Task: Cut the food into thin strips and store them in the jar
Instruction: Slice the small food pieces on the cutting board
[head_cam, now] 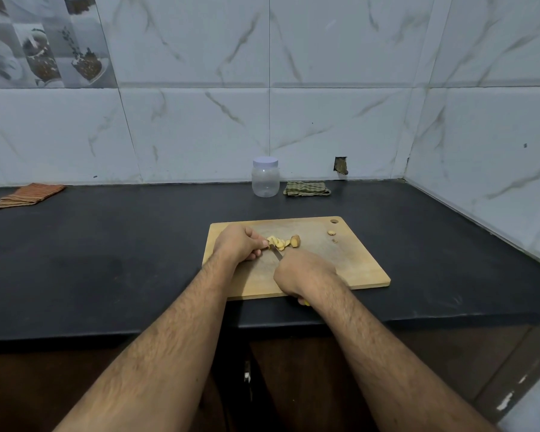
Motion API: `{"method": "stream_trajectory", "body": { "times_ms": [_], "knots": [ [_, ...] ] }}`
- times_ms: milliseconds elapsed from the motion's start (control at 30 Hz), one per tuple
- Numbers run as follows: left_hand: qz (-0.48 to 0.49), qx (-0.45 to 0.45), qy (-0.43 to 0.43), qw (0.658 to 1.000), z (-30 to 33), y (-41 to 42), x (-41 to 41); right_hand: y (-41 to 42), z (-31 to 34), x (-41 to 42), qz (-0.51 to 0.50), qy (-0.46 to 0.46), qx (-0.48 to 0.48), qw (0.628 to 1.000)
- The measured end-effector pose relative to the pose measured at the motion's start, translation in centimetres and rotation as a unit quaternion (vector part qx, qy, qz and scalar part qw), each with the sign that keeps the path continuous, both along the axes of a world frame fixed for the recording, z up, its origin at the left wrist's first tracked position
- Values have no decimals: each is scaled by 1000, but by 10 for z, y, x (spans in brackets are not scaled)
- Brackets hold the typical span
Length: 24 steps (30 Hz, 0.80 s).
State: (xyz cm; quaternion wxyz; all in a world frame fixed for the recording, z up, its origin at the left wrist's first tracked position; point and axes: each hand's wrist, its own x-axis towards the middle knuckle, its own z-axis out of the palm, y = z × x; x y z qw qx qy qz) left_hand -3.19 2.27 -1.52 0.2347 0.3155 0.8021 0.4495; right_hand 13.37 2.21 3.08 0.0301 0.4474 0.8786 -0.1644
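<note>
At the far left of the dark counter [106, 244] an orange striped cloth [28, 196] is laid flat, well apart from the work. It is likely kept there for wiping.

Next, on the wooden cutting board [340, 269], the left hand [240, 244] is seen with its fingers curled. The fingertips are pressed down on the pale slices of food [276, 242], which look like ginger. The slices are likely held this way so they cannot slip, and the fingers are tucked in so they are kept safe from the blade.

Just beside those fingertips, the knife [277, 254] is pointed at the slices, with its tip touching or almost touching the board. Its yellow handle is gripped tight by the right hand [303, 272] — only the end of it peeks out below the wrist. A bigger brown lump [295, 241] is left uncut just to the right of the slices. Two small bits [331, 233] are set aside near the board's hole, maybe as scraps.

Behind the board, by the wall, the clear jar [265, 177] is stood upright with its lid still on — nothing can be seen inside it. So the cutting is judged to be only partly done, and the storing not begun. Just beside the jar a green checked cloth [307, 188] is laid.
</note>
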Motion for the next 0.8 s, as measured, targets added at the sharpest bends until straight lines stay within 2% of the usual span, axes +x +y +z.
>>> {"method": "stream_trajectory", "body": {
  "times_ms": [533, 800],
  "knots": [
    [-8, -16, 60, 998, -1, -1, 4, 4, -1, -4, -6, -21, -8, 1000],
    [10, -21, 77, 997, -3, 1, 6, 8, -7, -4, -9, 23, 7, 1000]
  ]
}}
